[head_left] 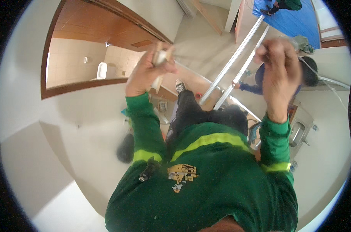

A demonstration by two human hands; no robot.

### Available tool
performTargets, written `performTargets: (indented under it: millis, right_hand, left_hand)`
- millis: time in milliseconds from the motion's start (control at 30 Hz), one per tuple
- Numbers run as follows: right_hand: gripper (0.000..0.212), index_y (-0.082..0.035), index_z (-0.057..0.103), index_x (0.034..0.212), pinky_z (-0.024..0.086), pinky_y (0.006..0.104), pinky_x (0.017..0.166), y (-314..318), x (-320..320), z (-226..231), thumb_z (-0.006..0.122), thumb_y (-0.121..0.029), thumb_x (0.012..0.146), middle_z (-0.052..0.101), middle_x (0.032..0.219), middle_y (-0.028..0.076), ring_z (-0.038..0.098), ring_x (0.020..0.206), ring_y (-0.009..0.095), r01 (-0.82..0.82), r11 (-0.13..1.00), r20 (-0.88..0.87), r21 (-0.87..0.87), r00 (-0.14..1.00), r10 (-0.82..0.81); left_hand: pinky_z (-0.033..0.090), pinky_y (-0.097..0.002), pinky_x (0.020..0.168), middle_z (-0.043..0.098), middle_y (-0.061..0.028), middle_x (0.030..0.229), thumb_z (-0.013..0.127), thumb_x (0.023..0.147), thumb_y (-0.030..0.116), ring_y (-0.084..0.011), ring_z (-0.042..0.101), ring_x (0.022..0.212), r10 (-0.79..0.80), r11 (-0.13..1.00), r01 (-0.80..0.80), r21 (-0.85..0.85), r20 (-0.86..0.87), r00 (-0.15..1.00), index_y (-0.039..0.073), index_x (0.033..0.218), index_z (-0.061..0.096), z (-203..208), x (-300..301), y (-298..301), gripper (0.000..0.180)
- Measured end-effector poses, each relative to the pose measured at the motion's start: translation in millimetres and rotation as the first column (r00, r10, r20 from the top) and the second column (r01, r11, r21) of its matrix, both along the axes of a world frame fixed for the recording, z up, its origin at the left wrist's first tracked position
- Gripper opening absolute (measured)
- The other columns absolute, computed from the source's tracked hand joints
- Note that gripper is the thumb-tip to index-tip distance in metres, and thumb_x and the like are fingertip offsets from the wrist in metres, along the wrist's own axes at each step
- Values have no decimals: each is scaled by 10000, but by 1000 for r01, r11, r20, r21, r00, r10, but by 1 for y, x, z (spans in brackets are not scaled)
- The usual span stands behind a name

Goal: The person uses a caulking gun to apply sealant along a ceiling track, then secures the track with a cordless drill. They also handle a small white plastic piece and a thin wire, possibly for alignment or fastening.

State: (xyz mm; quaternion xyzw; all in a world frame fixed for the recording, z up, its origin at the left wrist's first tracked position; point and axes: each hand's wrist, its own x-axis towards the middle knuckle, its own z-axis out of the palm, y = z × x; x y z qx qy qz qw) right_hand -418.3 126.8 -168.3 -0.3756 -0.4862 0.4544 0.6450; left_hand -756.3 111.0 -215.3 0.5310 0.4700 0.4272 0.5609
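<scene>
My left hand (140, 77) is raised in front of the wooden door frame. Its fingers close around a small white-and-tan piece (160, 57), which is blurred, so its kind is unclear. A pale strip (156, 84) shows below the palm. Level with it on the right, my right hand (280, 73) is up with the fingers curled and the tips pressed together. Motion blur hides what, if anything, lies between them. The two hands are well apart.
Below, two long pale metal bars (234, 58) slant across. A co-worker in a blue sleeve (251, 88) has a hand at one. Another person (289, 4) is on a blue sheet (299, 23). A wood-framed opening (47, 83) is left; a sink (297, 134) stands right.
</scene>
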Motion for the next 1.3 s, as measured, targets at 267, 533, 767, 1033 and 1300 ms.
performTargets:
  millis: [267, 533, 767, 1033, 1300]
  right_hand:
    - [241, -11, 655, 1102, 512, 285, 724, 20, -81, -26, 622, -250, 1095, 638, 959, 66, 606, 815, 158, 203, 952, -32, -228, 976, -216]
    - [267, -50, 640, 1102, 467, 326, 761, 38, -170, -52, 603, -314, 1103, 588, 930, 31, 538, 850, 144, 245, 906, 45, -345, 969, -244]
    - [276, -78, 624, 1099, 464, 307, 761, 21, -174, -47, 588, -351, 1107, 595, 927, 26, 543, 832, 141, 361, 805, 53, -472, 922, -383]
    - [271, -84, 625, 1055, 462, 311, 721, 16, -207, -24, 588, -348, 1107, 598, 917, 25, 555, 793, 139, 393, 767, 142, -507, 916, -375]
    - [284, -75, 632, 1045, 467, 325, 736, 16, -221, -42, 604, -352, 1100, 589, 890, 16, 554, 789, 148, 228, 788, -9, -572, 959, -283]
  left_hand:
    - [555, -331, 707, 743, -168, 1105, 764, 958, 286, -186, 700, 762, 119, 962, -12, 271, -384, 916, 52, 1389, 580, -27, -66, 82, 524]
    - [538, -445, 915, 734, -206, 1149, 798, 864, 443, -394, 703, 1050, -641, 740, 671, -41, -344, 686, 89, 1340, 677, -52, -135, 111, 605]
    - [577, -446, 831, 721, -194, 1019, 701, 995, 394, -347, 726, 920, -329, 925, 331, 184, -41, 943, 49, 1348, 589, -67, -134, 132, 507]
    - [561, -325, 799, 520, 4, 833, 587, 1022, 607, -140, 596, 838, 625, 774, 104, -624, 780, 31, 94, 1251, 540, -71, -146, 150, 564]
    - [593, -425, 851, 538, -23, 839, 586, 1054, 566, -213, 651, 852, 122, 916, 163, -366, 643, 756, 89, 1078, 592, -85, -225, 132, 478]
